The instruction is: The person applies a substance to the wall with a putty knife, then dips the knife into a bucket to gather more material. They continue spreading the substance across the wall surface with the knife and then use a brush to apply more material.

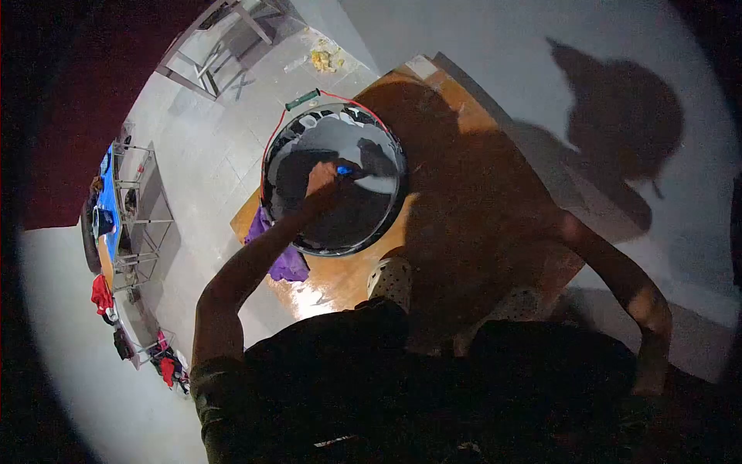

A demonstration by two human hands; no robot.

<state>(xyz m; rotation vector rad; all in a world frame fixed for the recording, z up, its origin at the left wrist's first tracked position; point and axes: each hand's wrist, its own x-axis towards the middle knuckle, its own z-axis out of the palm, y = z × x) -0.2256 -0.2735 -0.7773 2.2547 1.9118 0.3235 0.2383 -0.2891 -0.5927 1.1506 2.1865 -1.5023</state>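
A round black bucket point(402, 193) with a thin red bail and a green grip point(302, 100) stands on a brown wooden surface. Pale grey-white liquid point(332, 139), probably paint, lies inside it, with white smears round the inner wall. My left hand point(323, 179) reaches over the bucket, closed on a small tool with a blue handle point(345, 171); its working end is hard to make out. Out to the right, my right hand point(566, 226) is by the edge of the wooden surface in deep shadow. Its fingers do not show clearly.
A purple cloth point(287, 264) hangs beside the bucket. My feet in perforated clogs point(390, 280) are on the wooden surface. A grey wall point(479, 69) rises close on the right, carrying my shadow. Tables with a blue top point(110, 193) and red items point(101, 295) stand far left.
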